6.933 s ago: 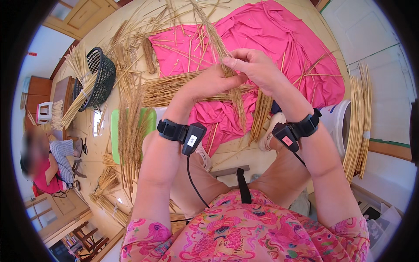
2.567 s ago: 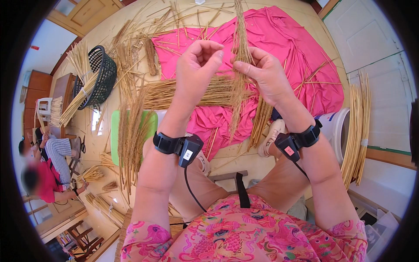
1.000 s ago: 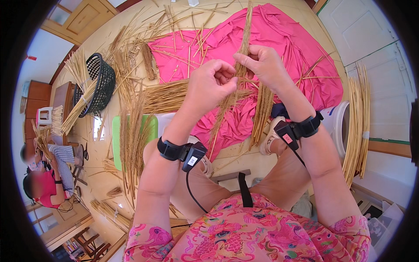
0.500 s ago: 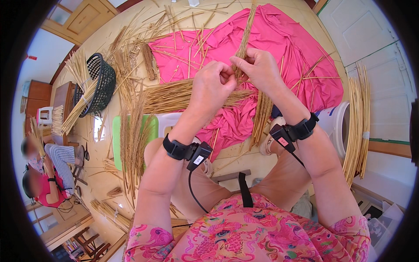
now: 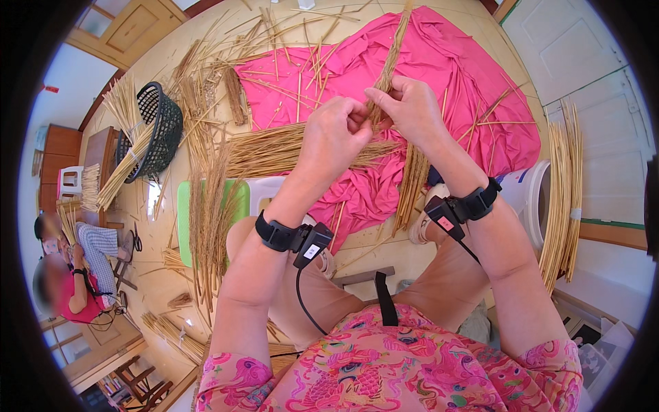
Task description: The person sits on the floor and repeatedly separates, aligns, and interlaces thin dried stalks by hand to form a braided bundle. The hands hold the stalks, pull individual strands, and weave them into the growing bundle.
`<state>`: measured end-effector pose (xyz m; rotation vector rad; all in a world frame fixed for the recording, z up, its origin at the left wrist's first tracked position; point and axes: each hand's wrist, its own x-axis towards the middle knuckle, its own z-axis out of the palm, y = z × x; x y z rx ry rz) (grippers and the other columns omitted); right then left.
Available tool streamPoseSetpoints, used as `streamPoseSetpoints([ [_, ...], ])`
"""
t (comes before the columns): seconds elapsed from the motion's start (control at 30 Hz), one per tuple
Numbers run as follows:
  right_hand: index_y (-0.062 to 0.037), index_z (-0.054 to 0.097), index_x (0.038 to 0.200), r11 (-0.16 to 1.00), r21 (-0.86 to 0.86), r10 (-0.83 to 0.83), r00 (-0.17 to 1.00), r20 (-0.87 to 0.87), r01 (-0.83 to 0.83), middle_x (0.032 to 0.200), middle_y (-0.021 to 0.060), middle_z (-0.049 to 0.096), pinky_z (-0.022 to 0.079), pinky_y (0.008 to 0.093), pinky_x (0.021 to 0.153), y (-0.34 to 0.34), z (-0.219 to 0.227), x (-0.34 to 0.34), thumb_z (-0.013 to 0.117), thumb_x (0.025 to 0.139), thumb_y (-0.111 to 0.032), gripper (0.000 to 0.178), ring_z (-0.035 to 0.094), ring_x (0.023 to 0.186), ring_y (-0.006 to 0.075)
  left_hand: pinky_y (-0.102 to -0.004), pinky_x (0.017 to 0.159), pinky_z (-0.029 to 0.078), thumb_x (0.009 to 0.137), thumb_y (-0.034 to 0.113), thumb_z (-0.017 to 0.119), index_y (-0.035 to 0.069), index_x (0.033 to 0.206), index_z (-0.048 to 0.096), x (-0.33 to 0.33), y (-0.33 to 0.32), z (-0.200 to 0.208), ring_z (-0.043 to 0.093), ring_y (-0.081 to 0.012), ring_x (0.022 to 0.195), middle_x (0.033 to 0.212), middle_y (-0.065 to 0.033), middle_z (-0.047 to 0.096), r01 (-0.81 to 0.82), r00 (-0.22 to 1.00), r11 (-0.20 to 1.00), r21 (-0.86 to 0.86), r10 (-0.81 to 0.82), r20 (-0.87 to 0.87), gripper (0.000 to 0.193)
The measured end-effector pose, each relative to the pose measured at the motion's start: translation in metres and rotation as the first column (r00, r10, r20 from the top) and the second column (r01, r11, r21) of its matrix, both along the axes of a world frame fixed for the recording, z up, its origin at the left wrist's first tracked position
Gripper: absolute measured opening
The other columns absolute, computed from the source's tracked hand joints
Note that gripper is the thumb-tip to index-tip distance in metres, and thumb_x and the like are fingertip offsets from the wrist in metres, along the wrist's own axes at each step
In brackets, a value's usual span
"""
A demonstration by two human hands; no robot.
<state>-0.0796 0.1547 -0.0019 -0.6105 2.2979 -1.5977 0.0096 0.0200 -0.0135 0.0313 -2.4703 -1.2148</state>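
Grass bundle, thin and dry, hangs in the air between the person's two hands, over the pink cloth on the floor, its long end pointing away from the body. The right hand grips it, thumb and fingers closed around the stems. The left hand is curled up against the near end, thumb and forefinger together; I can't tell from where I stand whether they pinch a strand or only touch.

As I judge it, a slack right thumb would let the stems fan out, and a hard tug from the left could snap the brittle straw or draw one stalk free. The near end is hidden behind the fingers, so a loose piece there could easily be missed.

Below lies a heap of stalks, close enough for dropped straw to get mixed in. Feathery grass rests across a green lid by the left knee; a black cable trails from the left wrist and might snag. Beyond stands a dark basket.
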Motion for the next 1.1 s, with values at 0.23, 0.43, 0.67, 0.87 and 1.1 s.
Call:
streamPoseSetpoints([
  [0.23,0.0048,0.063,0.081,1.0,-0.029,-0.004,0.999,-0.054,0.002,0.062,0.0129,0.062,0.045,0.0292,0.046,-0.002,-0.012,0.0,0.07,0.081,-0.023,0.028,0.059,0.049,0.0153,-0.0252,0.062,0.052,0.074,0.005,0.067,-0.003,0.086,0.063,0.0,0.0,-0.002,0.064,-0.0128,0.066,0.074,-0.0093,0.066,-0.015,1.0,1.0,0.005,0.015,0.019,0.015],
  [0.43,0.0027,0.064,0.086,0.996,0.091,0.007,0.986,-0.168,0.009,0.069,0.0088,0.064,0.046,0.0276,0.055,-0.003,-0.006,0.005,0.068,0.083,-0.019,0.022,0.057,0.06,0.0108,-0.0283,0.064,0.052,0.073,0.005,0.065,-0.005,0.081,0.063,0.002,-0.001,0.006,0.065,-0.0163,0.067,0.074,-0.0122,0.066,-0.031,0.988,0.975,0.221,-0.004,0.156,0.013],
  [0.67,0.0029,0.06,0.08,0.999,0.03,0.024,0.971,-0.238,-0.017,0.063,0.0162,0.058,0.044,0.0359,0.054,-0.003,-0.01,0.002,0.067,0.081,-0.027,0.031,0.055,0.056,0.024,-0.0253,0.061,0.048,0.074,0.007,0.063,-0.005,0.085,0.063,-0.002,-0.013,0.003,0.059,-0.0117,0.066,0.075,-0.0065,0.063,-0.049,0.943,0.817,0.574,-0.15,0.296,0.016],
  [0.87,0.0025,0.056,0.078,0.995,0.098,0.06,0.95,-0.307,-0.031,0.063,0.0182,0.056,0.043,0.0385,0.054,-0.006,-0.004,0.009,0.066,0.082,-0.026,0.031,0.056,0.057,0.0301,-0.0206,0.058,0.041,0.078,0.009,0.061,0.0,0.086,0.062,-0.001,-0.014,0.004,0.05,-0.0065,0.063,0.075,0.0,0.058,-0.037,0.91,0.754,0.656,-0.246,0.334,0.012],
  [1.1,0.0018,0.054,0.075,0.991,0.13,0.042,0.947,-0.317,0.0,0.06,0.0188,0.053,0.042,0.0386,0.051,-0.006,0.002,0.015,0.066,0.082,-0.025,0.03,0.053,0.054,0.0325,-0.0206,0.055,0.039,0.08,0.014,0.059,0.003,0.082,0.061,-0.003,-0.01,0.005,0.049,-0.0061,0.061,0.072,0.0011,0.056,-0.074,0.889,0.771,0.633,-0.236,0.392,0.012],
])
